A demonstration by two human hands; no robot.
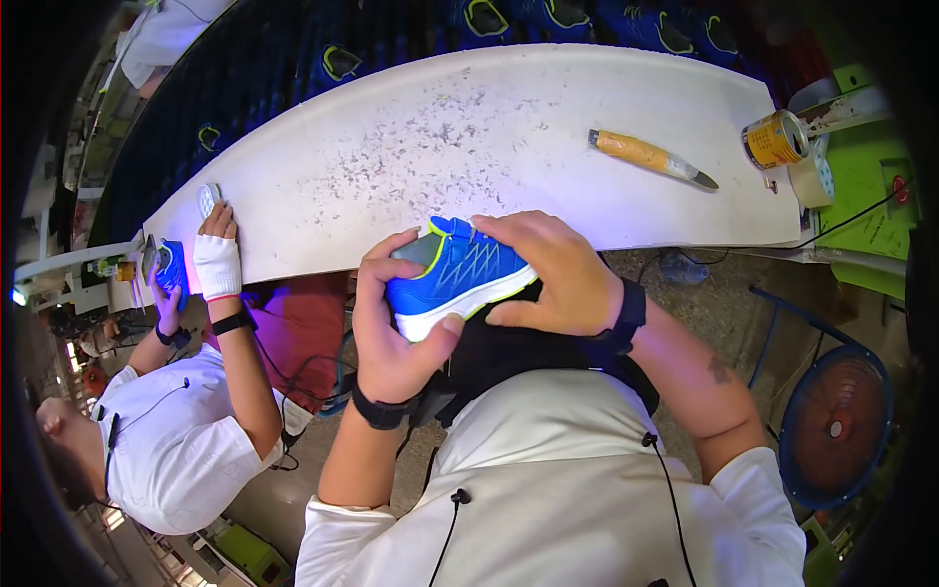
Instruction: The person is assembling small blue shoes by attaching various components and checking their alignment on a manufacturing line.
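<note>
Between my two hands is a blue sneaker [469, 267] with a white sole and yellow-green trim, held at the near edge of the white table. My left hand [391, 323] grips its heel end, thumb on the sole and fingers by the grey-lined opening. Closed round the toe end is my right hand [558, 274], thumb underneath by the sole and fingers over the upper. The toe itself is hidden by that hand. Further right on the table lies a knife [646, 155] with a yellow-wrapped handle, apart from both hands.
Dark scraps [411, 147] are scattered over the white tabletop [548, 196]. A yellow can [776, 140] stands at its right end. More sneakers [484, 18] line the dark rack behind. At left, a co-worker [186, 430] handles another blue sneaker [172, 274]. A blue-framed fan [834, 428] stands at right.
</note>
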